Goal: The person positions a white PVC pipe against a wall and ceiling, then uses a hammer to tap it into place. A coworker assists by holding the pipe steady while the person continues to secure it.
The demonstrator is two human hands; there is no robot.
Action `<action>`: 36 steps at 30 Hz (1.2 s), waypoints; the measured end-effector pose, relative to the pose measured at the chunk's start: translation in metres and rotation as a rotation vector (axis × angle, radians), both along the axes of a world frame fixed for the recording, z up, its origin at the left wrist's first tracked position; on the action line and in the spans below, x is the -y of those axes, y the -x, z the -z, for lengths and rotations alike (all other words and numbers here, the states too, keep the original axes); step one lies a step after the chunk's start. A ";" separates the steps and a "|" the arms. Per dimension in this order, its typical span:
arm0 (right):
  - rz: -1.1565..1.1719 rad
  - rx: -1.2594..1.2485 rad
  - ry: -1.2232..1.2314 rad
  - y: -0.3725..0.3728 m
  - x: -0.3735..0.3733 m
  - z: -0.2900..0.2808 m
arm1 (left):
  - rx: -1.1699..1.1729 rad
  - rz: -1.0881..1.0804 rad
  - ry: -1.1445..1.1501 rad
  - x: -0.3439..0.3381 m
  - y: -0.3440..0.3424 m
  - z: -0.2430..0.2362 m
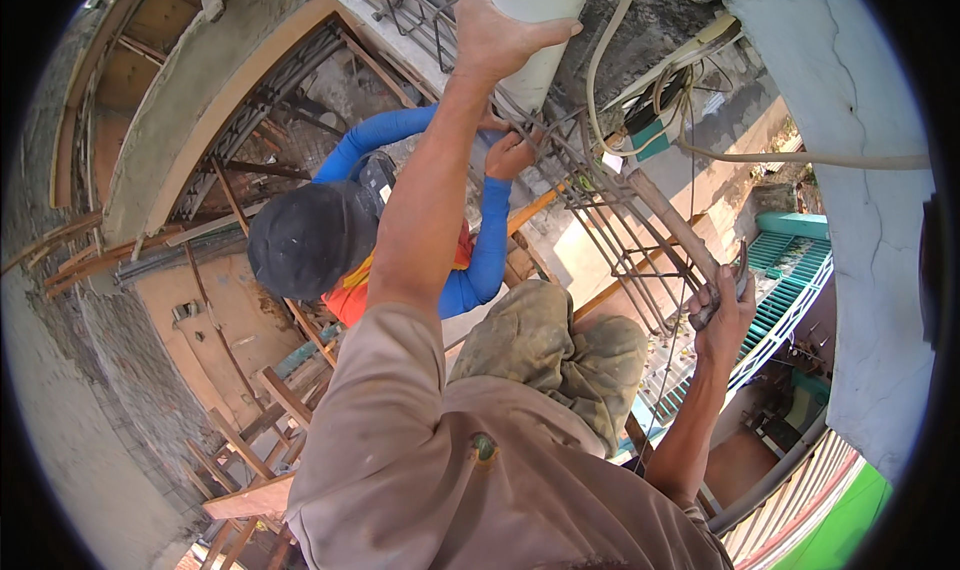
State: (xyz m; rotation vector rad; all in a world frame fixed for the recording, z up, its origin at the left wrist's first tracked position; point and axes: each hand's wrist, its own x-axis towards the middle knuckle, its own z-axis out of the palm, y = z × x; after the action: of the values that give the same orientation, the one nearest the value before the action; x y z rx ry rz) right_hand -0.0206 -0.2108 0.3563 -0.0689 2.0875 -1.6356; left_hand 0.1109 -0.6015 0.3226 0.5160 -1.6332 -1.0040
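Note:
My left hand (pixel 512 35) wraps round a thick white pipe (pixel 545 65) at the top, its thumb stretched across the front; the other fingers are mostly hidden. In my right hand (pixel 725 315) is a dark metal tool with curved arms, like pincers (pixel 742 270). Beside that hand ends a rough wooden pole (pixel 675 218). A cage of steel rebar (pixel 610 235) runs between the pole and the pipe's foot. A co-worker in blue sleeves and a black cap (pixel 312 232) has both hands on the rebar just below the pipe.
A beige hose (pixel 780 157) crosses to the cracked pale wall (pixel 850 210) on the right. Wooden boards and props (pixel 255 440) stand at lower left, under a curved concrete edge (pixel 165 130). A green slatted metal structure (pixel 775 270) lies below at right.

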 end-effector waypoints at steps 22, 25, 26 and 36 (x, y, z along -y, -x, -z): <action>-0.206 0.195 0.100 -0.018 -0.040 0.001 | -0.054 0.061 -0.065 0.003 0.005 0.003; -0.194 0.223 0.103 -0.021 -0.042 0.003 | -0.019 0.026 -0.030 0.002 0.007 0.004; -0.200 0.222 0.100 -0.021 -0.042 0.004 | -0.020 0.023 -0.019 0.002 0.008 0.004; -0.405 0.068 0.040 -0.019 -0.043 -0.034 | 0.030 -0.030 -0.086 -0.003 0.006 0.001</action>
State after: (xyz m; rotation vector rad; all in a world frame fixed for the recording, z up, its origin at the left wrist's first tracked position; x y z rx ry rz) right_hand -0.0019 -0.1678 0.3904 -0.4149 1.8419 -1.4108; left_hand 0.1048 -0.5988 0.3221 0.6141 -1.6097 -1.0524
